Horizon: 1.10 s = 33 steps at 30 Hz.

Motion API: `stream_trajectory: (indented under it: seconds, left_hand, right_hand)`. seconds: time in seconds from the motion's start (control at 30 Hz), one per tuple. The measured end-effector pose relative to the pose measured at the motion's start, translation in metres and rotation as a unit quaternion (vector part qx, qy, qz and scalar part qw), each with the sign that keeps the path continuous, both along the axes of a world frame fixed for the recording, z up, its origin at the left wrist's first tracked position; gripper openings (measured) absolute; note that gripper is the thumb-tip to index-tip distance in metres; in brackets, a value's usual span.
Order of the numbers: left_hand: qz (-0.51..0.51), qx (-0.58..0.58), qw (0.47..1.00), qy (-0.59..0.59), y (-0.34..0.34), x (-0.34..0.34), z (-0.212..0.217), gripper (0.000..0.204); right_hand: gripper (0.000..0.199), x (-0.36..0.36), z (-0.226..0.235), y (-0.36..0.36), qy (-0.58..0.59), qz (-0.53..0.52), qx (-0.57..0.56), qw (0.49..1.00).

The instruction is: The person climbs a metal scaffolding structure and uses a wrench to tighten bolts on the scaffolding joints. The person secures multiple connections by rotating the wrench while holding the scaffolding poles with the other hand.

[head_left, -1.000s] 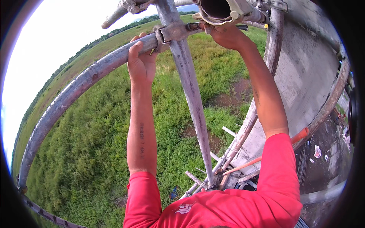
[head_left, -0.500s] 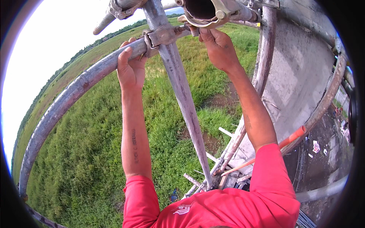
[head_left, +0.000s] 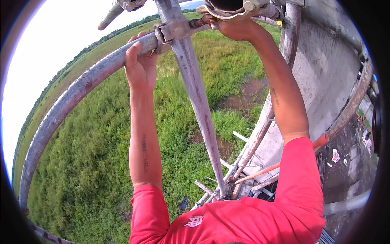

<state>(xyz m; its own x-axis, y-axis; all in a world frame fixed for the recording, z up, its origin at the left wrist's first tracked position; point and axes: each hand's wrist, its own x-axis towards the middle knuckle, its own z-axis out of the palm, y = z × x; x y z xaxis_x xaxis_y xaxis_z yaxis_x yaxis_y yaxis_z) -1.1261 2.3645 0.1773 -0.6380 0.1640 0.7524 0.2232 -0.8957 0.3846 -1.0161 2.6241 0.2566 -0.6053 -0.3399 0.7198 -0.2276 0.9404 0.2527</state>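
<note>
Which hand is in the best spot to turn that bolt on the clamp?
Probably the right hand: it already touches the clamp's threaded bolt. The left hand is wrapped around the horizontal pipe, beside the clamp.

Both arms stretch upward; left hand [head_left: 140, 65] in a closed grip; right hand [head_left: 235, 28] curled, fingers hidden.

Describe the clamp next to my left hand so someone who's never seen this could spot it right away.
Start at the long grey horizontal pipe curving across the picture's left. Follow it up and right past the left hand to where it crosses the upright pole. The clamp is the rusty metal bracket wrapping that crossing, with a threaded bolt sticking out rightward, unlike the smooth pipes.
</note>
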Motion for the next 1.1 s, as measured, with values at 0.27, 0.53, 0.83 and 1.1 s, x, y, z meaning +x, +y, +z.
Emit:
stream_trajectory:
  seconds: [0.27, 0.53, 0.83, 1.1]
  left_hand:
    - [0.001, 0.000, 1.000, 0.005, -0.001, -0.003, 0.001, 0.045]
    - [-0.004, 0.001, 1.000, 0.004, -0.003, -0.008, -0.002, 0.040]
    - [-0.007, 0.005, 1.000, -0.009, -0.002, -0.003, -0.001, 0.040]
    - [-0.016, -0.016, 1.000, 0.005, -0.005, -0.001, 0.000, 0.044]
  right_hand:
    - [0.062, 0.026, -0.073, -0.067, 0.030, 0.083, -0.443, 0.892]
    - [0.062, 0.006, -0.041, -0.006, 0.096, 0.034, -0.183, 0.978]
    - [0.034, -0.011, 0.013, 0.030, 0.009, 0.035, 0.062, 0.997]
    - [0.038, -0.012, 0.016, 0.025, -0.001, 0.030, 0.061, 0.998]
